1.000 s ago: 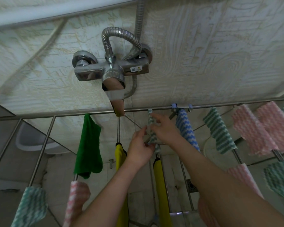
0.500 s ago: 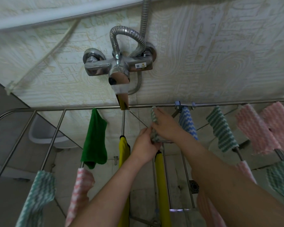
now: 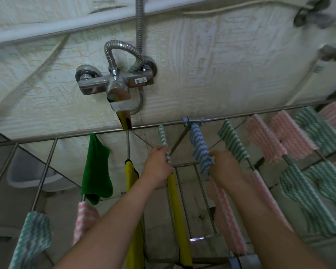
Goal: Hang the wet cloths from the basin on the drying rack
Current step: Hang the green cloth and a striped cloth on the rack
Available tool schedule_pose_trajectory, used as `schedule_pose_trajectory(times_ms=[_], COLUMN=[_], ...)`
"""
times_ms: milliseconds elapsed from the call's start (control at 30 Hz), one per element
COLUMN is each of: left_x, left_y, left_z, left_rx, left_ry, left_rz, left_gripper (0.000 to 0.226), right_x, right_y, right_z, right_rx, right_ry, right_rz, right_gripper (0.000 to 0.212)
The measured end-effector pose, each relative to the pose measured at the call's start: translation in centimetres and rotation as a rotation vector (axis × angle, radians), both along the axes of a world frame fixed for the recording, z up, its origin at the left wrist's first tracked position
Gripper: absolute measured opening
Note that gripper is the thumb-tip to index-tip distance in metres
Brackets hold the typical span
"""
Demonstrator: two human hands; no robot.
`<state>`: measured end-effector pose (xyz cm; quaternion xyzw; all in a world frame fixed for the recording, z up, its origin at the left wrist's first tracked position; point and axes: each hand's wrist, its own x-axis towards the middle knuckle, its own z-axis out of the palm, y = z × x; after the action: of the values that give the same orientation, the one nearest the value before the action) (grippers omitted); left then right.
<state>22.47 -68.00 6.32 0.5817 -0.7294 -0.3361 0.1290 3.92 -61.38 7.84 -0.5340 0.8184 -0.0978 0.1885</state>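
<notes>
A steel drying rack [image 3: 70, 135] spans the view, hung with many cloths. My left hand [image 3: 158, 166] grips the lower end of a narrow green-and-white zigzag cloth [image 3: 162, 137] draped over a rail near the rack's middle. My right hand [image 3: 224, 165] is just to the right, fingers touching the lower edge of a blue-and-white zigzag cloth [image 3: 199, 146]; whether it grips that cloth is unclear. A white basin [image 3: 30, 176] sits low at the left, behind the rack.
A chrome shower mixer [image 3: 114, 85] with hose juts from the textured wall above the rack. On the rails hang a green towel [image 3: 96, 171], two yellow cloths [image 3: 175, 208], pink striped cloths [image 3: 279, 138] and green striped cloths [image 3: 234, 141].
My hands have come apart: the right one left the green-and-white cloth and moved right to the blue cloth. The left hand stays on the green-and-white cloth. The view shifted right and down.
</notes>
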Motion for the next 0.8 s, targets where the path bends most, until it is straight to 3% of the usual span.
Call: schedule_pose_trajectory(times_ms=[200, 333, 433, 600, 800], left_x=[0.2, 0.8, 1.2, 1.4, -0.7], left_y=[1.1, 3.3, 5.9, 10.4, 15.6], left_z=[1.0, 2.2, 3.5, 7.1, 8.5], left_rx=[-0.041, -0.124, -0.109, -0.077, -0.055], left_ry=[0.016, 0.182, 0.320, 0.542, 0.552], left_rz=[-0.005, -0.009, -0.032, -0.142, -0.393], left_gripper=[0.046, 0.036, 0.027, 0.017, 0.019], right_x=[0.9, 1.2, 1.7, 3.7, 4.7], right_y=[1.5, 3.6, 6.2, 11.2, 19.4], right_z=[1.0, 2.7, 3.5, 5.7, 7.5], right_rx=[-0.114, -0.236, -0.272, -0.409, -0.493], right_ry=[-0.051, -0.169, -0.149, -0.223, -0.436], right_rz=[-0.114, -0.183, -0.241, -0.361, -0.499], right_gripper=[0.028, 0.019, 0.009, 0.025, 0.018])
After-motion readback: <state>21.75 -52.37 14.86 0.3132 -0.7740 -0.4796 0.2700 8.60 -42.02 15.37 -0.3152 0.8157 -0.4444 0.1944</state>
